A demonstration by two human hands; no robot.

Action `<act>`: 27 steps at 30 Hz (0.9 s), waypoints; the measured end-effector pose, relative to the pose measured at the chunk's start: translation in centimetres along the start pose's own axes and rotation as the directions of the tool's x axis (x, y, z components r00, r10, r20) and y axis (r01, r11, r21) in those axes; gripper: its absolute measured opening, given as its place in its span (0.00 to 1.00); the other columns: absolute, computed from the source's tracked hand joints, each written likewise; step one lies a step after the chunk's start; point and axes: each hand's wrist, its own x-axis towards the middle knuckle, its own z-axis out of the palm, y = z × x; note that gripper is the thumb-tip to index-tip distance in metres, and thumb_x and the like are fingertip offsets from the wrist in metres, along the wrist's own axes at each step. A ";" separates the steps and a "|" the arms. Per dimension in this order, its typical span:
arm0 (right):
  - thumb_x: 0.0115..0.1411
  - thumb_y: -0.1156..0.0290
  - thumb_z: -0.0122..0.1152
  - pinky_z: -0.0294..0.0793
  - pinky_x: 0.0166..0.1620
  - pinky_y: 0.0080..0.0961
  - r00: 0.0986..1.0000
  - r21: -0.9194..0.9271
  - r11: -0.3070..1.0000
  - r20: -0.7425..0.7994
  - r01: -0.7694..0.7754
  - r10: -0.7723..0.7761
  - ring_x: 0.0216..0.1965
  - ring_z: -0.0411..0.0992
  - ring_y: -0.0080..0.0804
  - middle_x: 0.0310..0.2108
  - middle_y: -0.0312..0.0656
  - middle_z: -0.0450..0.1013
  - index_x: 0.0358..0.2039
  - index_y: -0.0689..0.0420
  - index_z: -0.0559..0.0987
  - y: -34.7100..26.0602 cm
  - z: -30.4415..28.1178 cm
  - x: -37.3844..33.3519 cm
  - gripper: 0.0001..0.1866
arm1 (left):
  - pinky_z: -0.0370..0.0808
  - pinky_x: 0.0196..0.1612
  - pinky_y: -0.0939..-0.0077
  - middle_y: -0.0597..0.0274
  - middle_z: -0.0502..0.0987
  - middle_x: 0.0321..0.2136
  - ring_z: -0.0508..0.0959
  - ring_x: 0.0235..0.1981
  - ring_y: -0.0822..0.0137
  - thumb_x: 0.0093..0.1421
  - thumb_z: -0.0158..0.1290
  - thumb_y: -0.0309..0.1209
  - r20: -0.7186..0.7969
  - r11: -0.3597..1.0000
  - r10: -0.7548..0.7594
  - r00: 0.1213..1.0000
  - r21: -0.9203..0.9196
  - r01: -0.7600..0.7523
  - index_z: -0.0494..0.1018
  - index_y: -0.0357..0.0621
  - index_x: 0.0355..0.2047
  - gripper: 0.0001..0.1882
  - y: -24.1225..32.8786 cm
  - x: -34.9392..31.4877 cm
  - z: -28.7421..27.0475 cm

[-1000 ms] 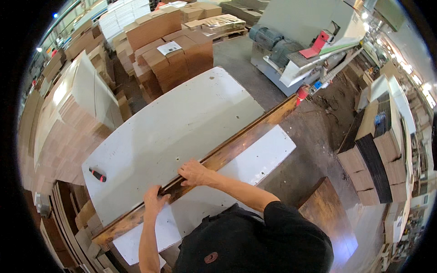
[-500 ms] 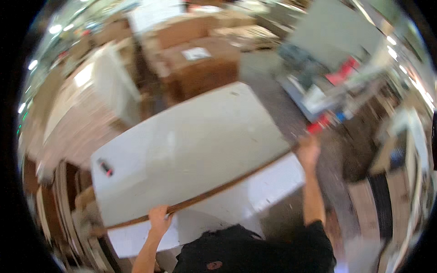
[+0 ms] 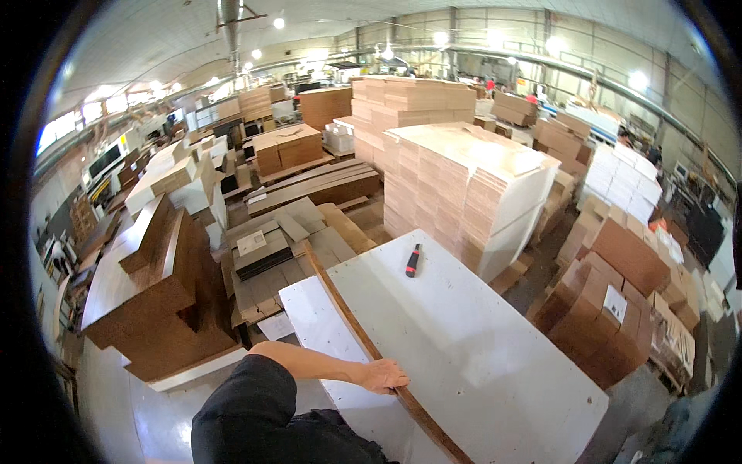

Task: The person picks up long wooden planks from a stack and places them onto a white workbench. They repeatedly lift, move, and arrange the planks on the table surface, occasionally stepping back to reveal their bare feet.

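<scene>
My left hand (image 3: 384, 377) is closed around the middle of a long, narrow brown wooden strip (image 3: 345, 309). Its black-sleeved arm reaches in from the lower left. The strip lies lengthwise over a large white-grey board surface (image 3: 479, 348), and its far end sticks out past the board's edge. Near the board's far edge lies a small black and red hand tool (image 3: 413, 261), perhaps a utility knife. My right hand is out of view.
Grey flat cartons (image 3: 286, 271) are stacked just beyond the strip's far end. Dark brown panels (image 3: 174, 301) stand to the left. A tall stack of pale boards (image 3: 456, 185) rises behind the work surface, and brown cartons (image 3: 595, 317) sit at the right.
The view has swung left and lifted to the wider hall. My left hand still grips the strip. My right hand, earlier at the strip's other end, has left the view.
</scene>
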 end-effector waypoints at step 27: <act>0.62 0.62 0.62 0.62 0.66 0.48 0.967 0.094 0.968 -0.127 0.233 -0.220 0.63 0.66 0.50 0.59 0.52 0.71 0.58 0.61 0.74 -20.1 -0.7 -11.2 0.25 | 0.75 0.42 0.58 0.57 0.77 0.31 0.80 0.39 0.54 0.52 0.66 0.40 -0.065 0.994 0.049 0.997 -0.095 -0.055 0.68 0.44 0.36 0.21 -1.3 -0.9 1.3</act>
